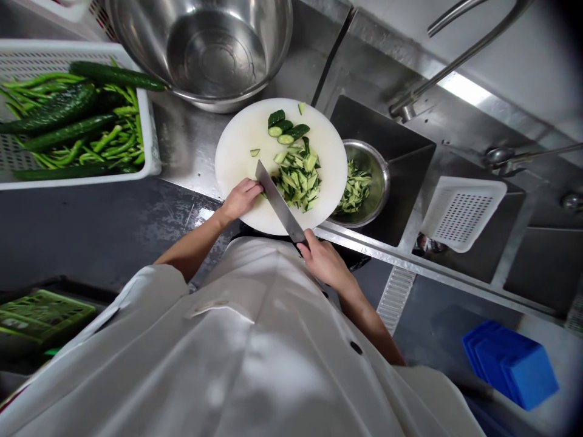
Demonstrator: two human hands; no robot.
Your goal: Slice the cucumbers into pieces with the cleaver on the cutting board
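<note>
My right hand is wrapped round the handle of a kitchen knife, whose broad blade slants across a round white cutting board. Close to the blade's tip, my left hand has its fingers curled down on the board over a cucumber piece, mostly hidden; only a sliver of green shows. Right of the blade lies a heap of sliced cucumber. Thick unsliced cucumber chunks rest near the board's far edge. Beside the board, a steel bowl contains more cucumber slices.
A large steel basin stands behind the board. To the left, a white basket holds whole cucumbers and green chili peppers. Sinks, a faucet and a white perforated basket are on the right. Blue containers sit lower right.
</note>
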